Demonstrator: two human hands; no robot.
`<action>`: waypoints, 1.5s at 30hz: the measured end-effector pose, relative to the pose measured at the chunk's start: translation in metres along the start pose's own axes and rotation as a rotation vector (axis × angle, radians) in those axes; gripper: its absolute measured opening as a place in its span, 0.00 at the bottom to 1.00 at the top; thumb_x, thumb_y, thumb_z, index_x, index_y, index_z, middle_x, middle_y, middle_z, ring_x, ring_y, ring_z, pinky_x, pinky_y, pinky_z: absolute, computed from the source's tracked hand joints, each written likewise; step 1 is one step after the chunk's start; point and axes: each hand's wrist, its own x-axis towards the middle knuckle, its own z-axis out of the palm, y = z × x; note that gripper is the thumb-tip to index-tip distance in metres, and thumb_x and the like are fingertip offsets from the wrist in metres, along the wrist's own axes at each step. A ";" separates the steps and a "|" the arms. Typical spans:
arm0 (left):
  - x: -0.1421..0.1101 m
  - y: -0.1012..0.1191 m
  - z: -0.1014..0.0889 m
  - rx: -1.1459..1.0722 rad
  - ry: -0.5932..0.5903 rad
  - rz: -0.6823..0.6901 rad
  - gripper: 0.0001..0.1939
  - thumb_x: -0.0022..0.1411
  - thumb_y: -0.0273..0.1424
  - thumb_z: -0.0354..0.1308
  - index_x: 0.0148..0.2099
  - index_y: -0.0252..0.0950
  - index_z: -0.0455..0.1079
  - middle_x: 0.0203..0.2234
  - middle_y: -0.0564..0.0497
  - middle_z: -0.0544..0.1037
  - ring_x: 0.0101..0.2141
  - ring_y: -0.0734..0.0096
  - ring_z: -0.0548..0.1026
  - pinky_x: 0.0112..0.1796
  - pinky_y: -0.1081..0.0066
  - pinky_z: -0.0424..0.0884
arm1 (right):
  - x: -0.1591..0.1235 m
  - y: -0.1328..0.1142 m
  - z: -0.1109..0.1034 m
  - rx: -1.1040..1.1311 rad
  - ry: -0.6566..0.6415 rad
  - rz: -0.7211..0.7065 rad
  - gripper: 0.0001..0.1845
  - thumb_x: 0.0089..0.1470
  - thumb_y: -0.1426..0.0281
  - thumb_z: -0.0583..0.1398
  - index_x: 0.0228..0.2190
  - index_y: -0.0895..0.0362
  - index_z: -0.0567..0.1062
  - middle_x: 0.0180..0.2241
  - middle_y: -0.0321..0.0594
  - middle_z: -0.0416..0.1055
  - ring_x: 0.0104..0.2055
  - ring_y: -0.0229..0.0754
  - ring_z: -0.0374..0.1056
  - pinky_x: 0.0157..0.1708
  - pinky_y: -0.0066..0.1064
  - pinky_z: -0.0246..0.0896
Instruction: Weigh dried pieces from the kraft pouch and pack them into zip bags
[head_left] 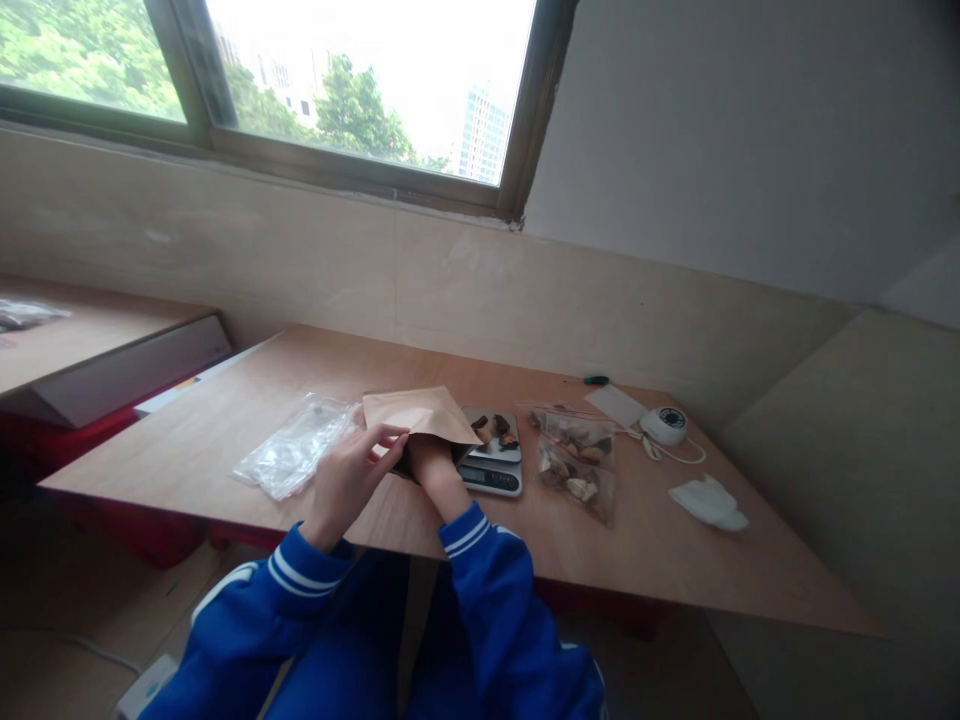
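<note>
My left hand (358, 477) pinches the near edge of a brown kraft paper bag (416, 408), whose mouth faces me. Up to the wrist, my right hand (435, 467) is inside that bag, so its fingers are hidden. Just right of the bag is a kitchen scale (491, 478), partly covered by it. Dark and pale brown dried pieces (496, 433), which look like dried mushrooms, lie on the scale's plate. A clear zip bag (577, 465) with similar pieces rests to the right of the scale.
Left on the wooden table (187, 450) lie clear plastic bags (304, 445). Toward the right are a white dome camera (664, 425) with a cable, a white card (616, 407), a green-handled screwdriver (596, 380) and a crumpled white tissue (709, 502). A wall and window stand behind.
</note>
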 end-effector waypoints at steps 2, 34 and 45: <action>-0.001 0.000 -0.001 -0.013 -0.008 -0.005 0.13 0.61 0.42 0.52 0.40 0.42 0.74 0.28 0.56 0.79 0.24 0.75 0.74 0.27 0.77 0.68 | -0.003 -0.003 -0.004 0.022 0.002 0.011 0.21 0.60 0.77 0.52 0.53 0.56 0.69 0.49 0.43 0.74 0.57 0.49 0.63 0.60 0.36 0.48; 0.019 -0.011 -0.016 0.016 0.058 -0.117 0.17 0.61 0.47 0.51 0.40 0.43 0.74 0.32 0.54 0.78 0.28 0.71 0.75 0.29 0.73 0.66 | -0.072 0.107 -0.068 0.821 0.543 0.121 0.22 0.48 0.63 0.65 0.46 0.56 0.74 0.48 0.46 0.74 0.50 0.46 0.70 0.52 0.40 0.65; 0.010 -0.030 -0.032 0.029 0.030 -0.100 0.21 0.61 0.49 0.48 0.40 0.43 0.74 0.30 0.52 0.77 0.30 0.68 0.77 0.31 0.72 0.68 | 0.006 0.151 -0.037 0.366 0.226 0.249 0.10 0.36 0.74 0.70 0.28 0.56 0.80 0.34 0.43 0.79 0.40 0.49 0.74 0.47 0.41 0.64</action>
